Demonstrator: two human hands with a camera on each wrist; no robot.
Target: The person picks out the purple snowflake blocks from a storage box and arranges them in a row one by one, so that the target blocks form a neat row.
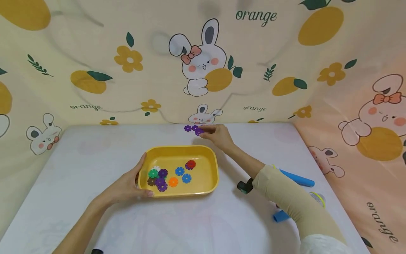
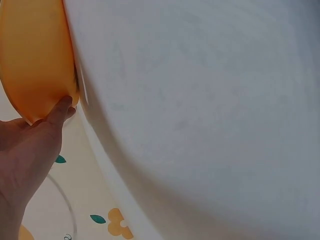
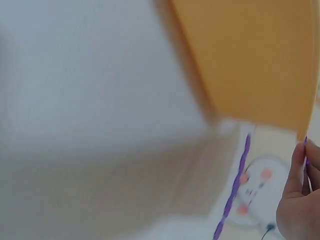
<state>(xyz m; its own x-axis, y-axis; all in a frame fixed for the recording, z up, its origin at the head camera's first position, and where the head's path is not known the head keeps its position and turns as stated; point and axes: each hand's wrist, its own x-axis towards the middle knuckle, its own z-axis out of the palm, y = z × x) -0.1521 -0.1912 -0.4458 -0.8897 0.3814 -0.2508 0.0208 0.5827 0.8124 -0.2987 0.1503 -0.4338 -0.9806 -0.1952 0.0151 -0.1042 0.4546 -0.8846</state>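
Observation:
A yellow tray (image 1: 207, 180) sits mid-table in the head view, with its left end gripped by my left hand (image 1: 131, 185), thumb near the front corner. Several notched flower-shaped plastic discs lie in it: purple discs (image 1: 162, 173), blue discs (image 1: 186, 178), an orange disc (image 1: 173, 182), a red disc (image 1: 190, 164), a green disc (image 1: 153, 173), a brown disc (image 1: 151, 181) and a partly hidden white one. Beyond the tray's far rim, my right hand (image 1: 219, 135) pinches a purple disc (image 3: 306, 145) beside other purple discs (image 1: 188, 128), which appear edge-on as a purple line in the right wrist view.
Blue rod-shaped things (image 1: 296, 178) and a grey mesh-like piece with a yellow-green edge (image 1: 318, 199) lie on the right, partly behind the right sleeve (image 1: 285, 197). A black cylinder (image 1: 244, 187) shows by the right forearm. Printed cloth (image 1: 152, 70) rises behind the white table (image 1: 95, 148).

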